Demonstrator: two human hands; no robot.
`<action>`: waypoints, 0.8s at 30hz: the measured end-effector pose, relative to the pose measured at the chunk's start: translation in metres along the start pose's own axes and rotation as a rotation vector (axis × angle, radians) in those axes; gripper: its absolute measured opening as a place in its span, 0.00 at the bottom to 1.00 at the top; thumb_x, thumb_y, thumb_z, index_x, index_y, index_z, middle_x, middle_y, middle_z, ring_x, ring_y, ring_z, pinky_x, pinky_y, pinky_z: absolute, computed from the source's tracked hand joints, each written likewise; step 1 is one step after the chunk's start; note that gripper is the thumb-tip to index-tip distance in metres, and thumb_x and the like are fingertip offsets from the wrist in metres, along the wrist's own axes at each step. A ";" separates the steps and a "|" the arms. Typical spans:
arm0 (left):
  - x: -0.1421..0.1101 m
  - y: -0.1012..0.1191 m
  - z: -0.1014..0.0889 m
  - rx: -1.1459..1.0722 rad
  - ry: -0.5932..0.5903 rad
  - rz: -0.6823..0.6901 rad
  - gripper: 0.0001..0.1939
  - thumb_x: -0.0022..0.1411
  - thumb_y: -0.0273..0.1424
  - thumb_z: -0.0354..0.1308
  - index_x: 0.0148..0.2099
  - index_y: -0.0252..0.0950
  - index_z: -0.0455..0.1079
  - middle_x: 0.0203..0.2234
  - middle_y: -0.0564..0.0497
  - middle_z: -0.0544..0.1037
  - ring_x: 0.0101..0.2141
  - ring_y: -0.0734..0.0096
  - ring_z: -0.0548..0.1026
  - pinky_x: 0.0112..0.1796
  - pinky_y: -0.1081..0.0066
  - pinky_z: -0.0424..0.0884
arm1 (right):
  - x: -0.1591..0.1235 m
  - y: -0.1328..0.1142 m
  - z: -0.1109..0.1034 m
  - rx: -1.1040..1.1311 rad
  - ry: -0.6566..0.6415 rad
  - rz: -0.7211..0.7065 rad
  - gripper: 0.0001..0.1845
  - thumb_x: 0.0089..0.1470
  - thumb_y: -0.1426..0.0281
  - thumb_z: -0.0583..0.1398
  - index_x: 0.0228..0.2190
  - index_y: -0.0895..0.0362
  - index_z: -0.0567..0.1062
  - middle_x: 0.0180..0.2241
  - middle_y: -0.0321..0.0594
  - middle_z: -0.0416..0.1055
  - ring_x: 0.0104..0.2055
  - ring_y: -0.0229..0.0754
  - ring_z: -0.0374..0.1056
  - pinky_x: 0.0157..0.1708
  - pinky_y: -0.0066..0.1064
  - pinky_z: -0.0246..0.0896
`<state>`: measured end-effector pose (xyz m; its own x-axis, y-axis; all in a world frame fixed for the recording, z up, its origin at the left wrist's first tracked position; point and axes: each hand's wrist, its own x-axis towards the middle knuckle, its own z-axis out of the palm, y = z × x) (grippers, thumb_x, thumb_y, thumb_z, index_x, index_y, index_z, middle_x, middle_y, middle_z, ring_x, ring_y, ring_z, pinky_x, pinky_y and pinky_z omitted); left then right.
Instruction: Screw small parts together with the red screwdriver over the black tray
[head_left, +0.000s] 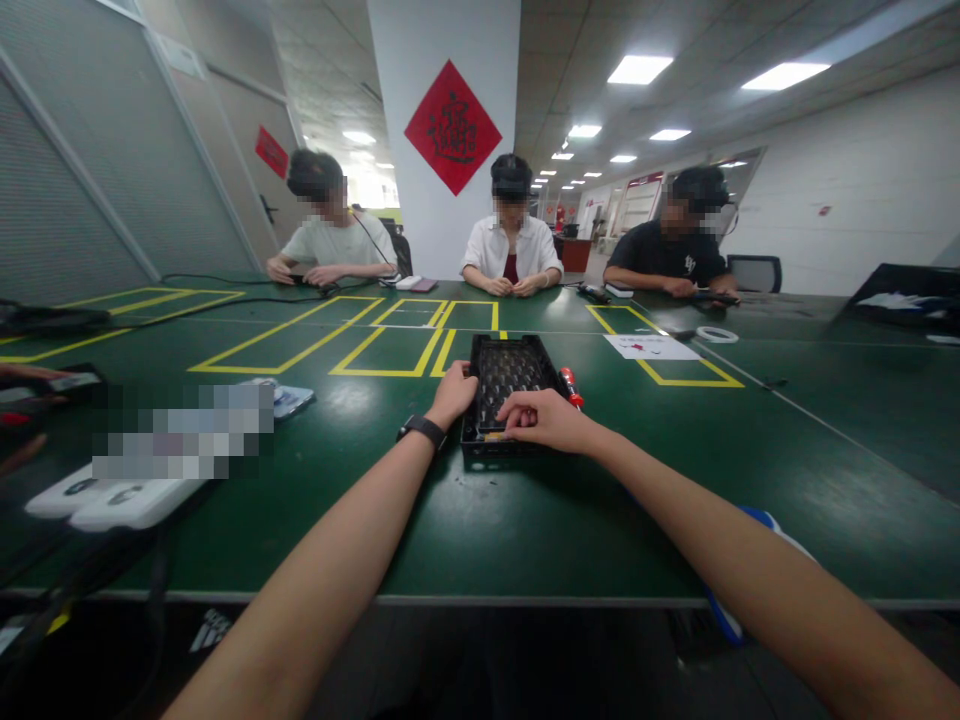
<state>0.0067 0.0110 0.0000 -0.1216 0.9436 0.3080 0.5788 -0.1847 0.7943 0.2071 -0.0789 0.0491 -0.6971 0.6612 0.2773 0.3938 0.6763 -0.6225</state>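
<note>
A black plastic tray (514, 362) lies on the green table in front of me, with rows of small shiny pieces in it. My left hand (452, 394), with a dark band at the wrist, grips the tray's left edge. Over the tray's near right part, my right hand (546, 418) has its fingers curled and pinched together. Whatever they may hold is hidden. A small yellowish piece (493, 437) shows in the near end of the tray, beside the right fingertips. Just right of the tray lies a red-handled screwdriver (571, 386), partly behind my right hand.
The green table (360, 500) bears yellow tape outlines (390, 372). White power strips (127, 505) lie at left, near another person's hands. A printed sheet (651, 347) and a tape roll (717, 335) are at right. Three people sit across the table.
</note>
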 end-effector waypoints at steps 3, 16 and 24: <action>0.000 -0.001 0.000 0.006 0.004 0.004 0.21 0.50 0.24 0.48 0.49 0.31 0.63 0.45 0.42 0.71 0.46 0.63 0.69 0.46 0.67 0.65 | 0.000 0.000 0.000 0.001 0.002 -0.001 0.15 0.45 0.64 0.62 0.36 0.60 0.73 0.27 0.38 0.73 0.26 0.32 0.64 0.28 0.24 0.57; 0.001 -0.001 0.000 0.016 -0.004 0.002 0.22 0.50 0.25 0.49 0.50 0.31 0.62 0.45 0.42 0.71 0.46 0.63 0.69 0.46 0.67 0.65 | -0.001 0.002 0.000 0.027 -0.026 0.013 0.17 0.44 0.62 0.63 0.35 0.59 0.73 0.27 0.38 0.74 0.26 0.33 0.66 0.29 0.24 0.59; 0.003 -0.005 0.002 0.024 0.006 0.007 0.23 0.50 0.25 0.49 0.51 0.31 0.61 0.47 0.42 0.71 0.48 0.64 0.69 0.48 0.67 0.63 | 0.000 0.003 0.000 0.002 -0.005 -0.013 0.16 0.45 0.64 0.62 0.36 0.59 0.72 0.28 0.38 0.74 0.27 0.33 0.64 0.29 0.24 0.57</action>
<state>0.0054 0.0158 -0.0041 -0.1221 0.9407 0.3165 0.5984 -0.1847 0.7796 0.2082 -0.0766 0.0471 -0.7055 0.6504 0.2815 0.3834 0.6844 -0.6202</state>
